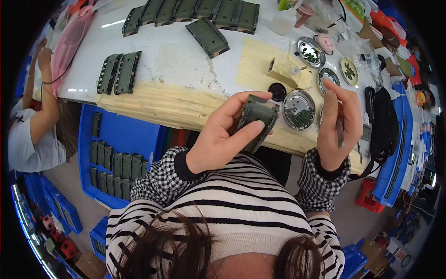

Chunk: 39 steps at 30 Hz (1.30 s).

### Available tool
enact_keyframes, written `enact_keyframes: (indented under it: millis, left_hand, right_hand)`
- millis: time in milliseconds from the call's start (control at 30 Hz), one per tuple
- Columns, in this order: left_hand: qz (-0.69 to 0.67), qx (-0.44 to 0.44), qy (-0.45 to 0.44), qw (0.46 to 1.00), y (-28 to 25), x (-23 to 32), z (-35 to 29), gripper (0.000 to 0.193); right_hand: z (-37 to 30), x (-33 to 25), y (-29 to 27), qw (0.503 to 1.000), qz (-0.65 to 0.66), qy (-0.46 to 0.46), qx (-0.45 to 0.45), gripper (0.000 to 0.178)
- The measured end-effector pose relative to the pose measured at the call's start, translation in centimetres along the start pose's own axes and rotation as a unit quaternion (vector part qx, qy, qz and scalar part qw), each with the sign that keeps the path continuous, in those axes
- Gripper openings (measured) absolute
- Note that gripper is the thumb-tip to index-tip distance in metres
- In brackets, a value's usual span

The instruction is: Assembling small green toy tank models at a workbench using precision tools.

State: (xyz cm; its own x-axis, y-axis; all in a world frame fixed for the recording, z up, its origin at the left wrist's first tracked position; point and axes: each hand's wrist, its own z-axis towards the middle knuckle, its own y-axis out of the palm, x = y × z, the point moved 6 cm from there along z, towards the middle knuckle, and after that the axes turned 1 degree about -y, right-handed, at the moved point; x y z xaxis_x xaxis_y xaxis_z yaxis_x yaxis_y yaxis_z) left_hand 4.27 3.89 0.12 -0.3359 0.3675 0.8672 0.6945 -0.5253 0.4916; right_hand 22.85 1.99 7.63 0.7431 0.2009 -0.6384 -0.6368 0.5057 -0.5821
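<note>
My left hand [218, 135] is closed around a dark green rectangular casing [260, 116] with ridged black edges, its thumb lying on the upper face. To the right, my right hand [341, 121] is raised over the table edge, thumb and forefinger brought together. A slim greyish tool [340, 132] shows partly inside that hand; the fingers hide its kind. Between the hands stands a round metal dish [298, 99] of small dark green parts. A small black round lid-like piece [277, 91] lies beside the dish, close to the held casing.
Similar green casings [186, 10] line the table's far side, with one set apart [207, 37] and two at left [116, 73]. More fill a blue bin [148, 125] below. A yellowish block [290, 72] and further dishes [311, 51] stand at right. Another person [37, 121] sits at far left.
</note>
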Motion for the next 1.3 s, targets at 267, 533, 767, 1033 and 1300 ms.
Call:
enact_keyframes:
  millis: [267,533,767,1033,1300]
  left_hand:
    - [-0.166,-0.008,-0.057,0.984,-0.2,-0.8,1.0,0.042]
    - [-0.272,-0.052,-0.084,0.957,-0.2,-1.6,1.1,0.044]
    - [-0.360,-0.091,-0.125,0.920,0.7,-2.3,0.6,0.044]
    - [-0.367,-0.097,-0.126,0.917,1.0,-2.5,0.1,0.045]
    - [-0.384,-0.103,-0.123,0.909,1.1,-2.6,0.0,0.046]
  right_hand:
    - [2.9,2.7,2.6,1.000,-0.010,-0.015,-0.013,0.019]
    - [1.9,0.8,-0.1,0.991,0.089,-0.003,0.100,0.006]
    - [-0.9,-1.6,3.0,0.924,0.372,0.064,-0.063,0.013]
    - [-1.3,-1.6,3.6,0.912,0.397,0.077,-0.073,0.016]
    - [-1.4,-1.7,3.5,0.916,0.388,0.062,-0.078,0.015]
